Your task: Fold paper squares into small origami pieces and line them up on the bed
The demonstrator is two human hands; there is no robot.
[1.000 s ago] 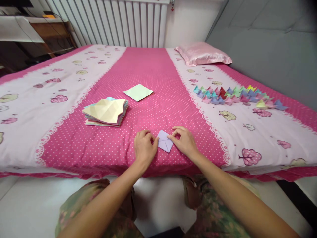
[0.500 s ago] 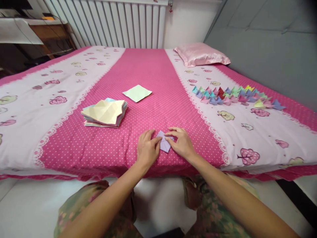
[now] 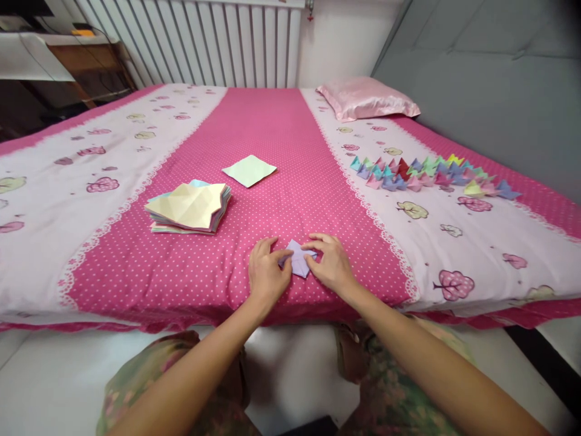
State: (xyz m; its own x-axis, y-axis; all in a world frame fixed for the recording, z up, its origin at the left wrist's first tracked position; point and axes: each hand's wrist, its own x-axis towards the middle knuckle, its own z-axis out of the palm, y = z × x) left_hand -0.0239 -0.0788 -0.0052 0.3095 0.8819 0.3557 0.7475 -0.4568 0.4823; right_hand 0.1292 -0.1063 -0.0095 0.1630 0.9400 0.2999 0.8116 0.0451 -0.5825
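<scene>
A small folded sheet of purple origami paper (image 3: pixel 299 259) lies on the pink dotted bedspread near the bed's front edge. My left hand (image 3: pixel 269 269) grips its left flap between thumb and fingers. On the other side, the thumb and fingers of my right hand (image 3: pixel 333 260) are closed on the right flap. The middle of the paper shows creases, with a point facing away from me and another toward me. Parts of both side flaps are hidden under my fingers.
A stack of creased coloured paper (image 3: pixel 188 209) sits to the left, topped by a yellow sheet. Beyond it lies a pale green square (image 3: pixel 249 170). Rows of small folded paper pieces (image 3: pixel 426 175) stand at right, with a pink pillow (image 3: pixel 367 99) farther back.
The purple paper's side flaps now spread wider to left and right, and more of its middle shows. My left hand has shifted slightly left; the view has moved a little.
</scene>
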